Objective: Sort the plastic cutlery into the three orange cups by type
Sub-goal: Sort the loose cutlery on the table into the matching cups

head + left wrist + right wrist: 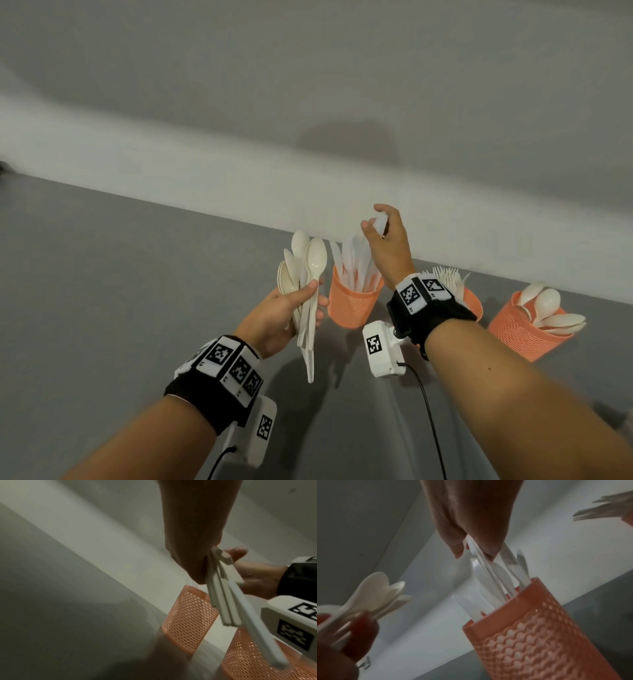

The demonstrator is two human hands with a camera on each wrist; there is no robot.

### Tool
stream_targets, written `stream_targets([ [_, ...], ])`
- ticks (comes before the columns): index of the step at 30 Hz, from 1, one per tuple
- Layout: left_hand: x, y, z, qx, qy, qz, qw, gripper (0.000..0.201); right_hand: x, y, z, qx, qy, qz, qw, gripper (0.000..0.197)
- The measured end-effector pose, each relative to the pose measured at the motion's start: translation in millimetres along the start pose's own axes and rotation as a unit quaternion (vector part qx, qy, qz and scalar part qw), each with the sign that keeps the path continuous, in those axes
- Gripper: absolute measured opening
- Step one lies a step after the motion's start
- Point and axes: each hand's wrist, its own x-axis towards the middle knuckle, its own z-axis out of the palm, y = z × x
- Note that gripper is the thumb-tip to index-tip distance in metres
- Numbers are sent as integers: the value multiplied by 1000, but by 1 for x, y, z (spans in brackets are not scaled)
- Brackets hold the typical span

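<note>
My left hand (291,308) grips a bundle of several white spoons (310,263), bowls up, just left of the knife cup. In the left wrist view the spoon handles (223,599) stick out below my left hand (197,561). My right hand (383,240) hovers over the left orange cup (352,308), which holds white knives (356,263). In the right wrist view its fingertips (458,550) pinch the top of a knife (481,559) standing in that cup (539,635). The middle cup (474,301) holds forks (448,277). The right cup (513,335) holds spoons (548,308).
The cups stand in a row on a grey table (120,291) close to a white wall (205,171). The right cup leans outward. Marker-covered bands and camera boxes (382,349) with cables hang at both wrists.
</note>
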Motion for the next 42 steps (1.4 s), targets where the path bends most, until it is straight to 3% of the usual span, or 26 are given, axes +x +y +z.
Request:
stream_targets([
  [3,3,0,2,-8,-17,0,1000,14,0,-2,-2,-57,23,-64,996,47],
  [6,8,-1,5,-14,-1,5,1000,28,-5,-9,-4,-111,59,-161,979,42],
  [8,11,-1,5,-32,26,9,999,22,-18,-16,-4,-105,25,-179,978,31],
  [10,14,0,4,-69,43,20,996,16,-33,-19,-2,-90,-85,-153,981,19],
  [12,17,1,2,-116,57,39,991,14,-49,-13,-4,-78,-230,-72,967,16],
  [15,17,1,3,-169,64,63,982,14,-73,1,-9,-33,-385,91,918,32],
  [17,15,0,6,-179,61,65,980,13,-85,8,-10,-21,-422,120,899,43],
  [20,10,0,11,-168,67,61,982,9,-94,12,-16,-10,-437,122,891,40],
  [25,9,4,9,-168,79,87,979,15,-101,17,-39,-50,-501,151,851,38],
  [30,10,0,17,-138,73,88,984,13,-103,8,-35,-99,-436,74,891,28],
  [33,11,3,16,-139,90,103,981,14,-96,13,-46,-169,-428,80,885,16],
  [36,11,2,11,-108,101,111,983,12,-86,11,-60,-161,-324,93,928,19],
  [39,9,-5,18,-37,77,119,989,13,-69,-11,-62,-67,-190,15,979,18],
  [42,4,-12,29,83,63,148,984,6,-47,-25,-53,24,-105,-31,994,22],
])
